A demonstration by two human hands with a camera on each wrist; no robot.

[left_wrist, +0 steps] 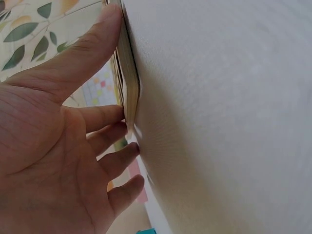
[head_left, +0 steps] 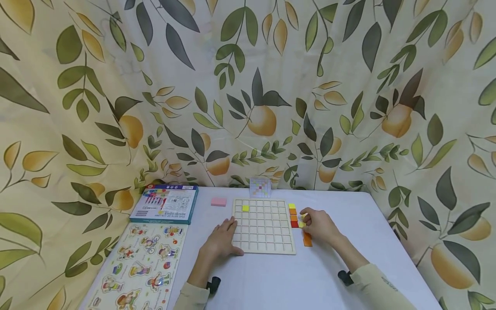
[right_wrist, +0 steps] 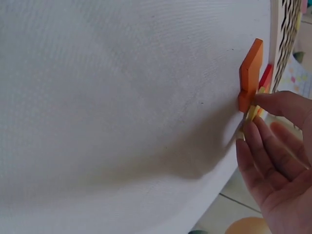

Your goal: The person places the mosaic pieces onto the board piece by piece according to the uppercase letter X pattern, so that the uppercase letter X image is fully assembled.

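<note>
A pale wooden grid board (head_left: 267,228) lies on the white table with one yellow square tile (head_left: 246,208) in its top row. My left hand (head_left: 222,240) rests at the board's lower left corner, thumb along the near edge and fingers on the left side. The left wrist view shows its thumb (left_wrist: 92,48) touching the board's edge (left_wrist: 127,78). Right of the board, my right hand (head_left: 320,224) pinches a yellow tile (right_wrist: 252,113) between thumb and fingertips. Close by lie orange tiles (head_left: 307,239) and a red tile (head_left: 294,224); the fingers partly hide the yellow ones.
A printed box (head_left: 164,204) sits at the back left, with a sheet of cartoon figures (head_left: 139,267) in front of it. A pink block (head_left: 218,202) lies left of the board. Behind the board stands a coloured grid card (head_left: 260,187). Patterned curtains (head_left: 248,94) surround the table.
</note>
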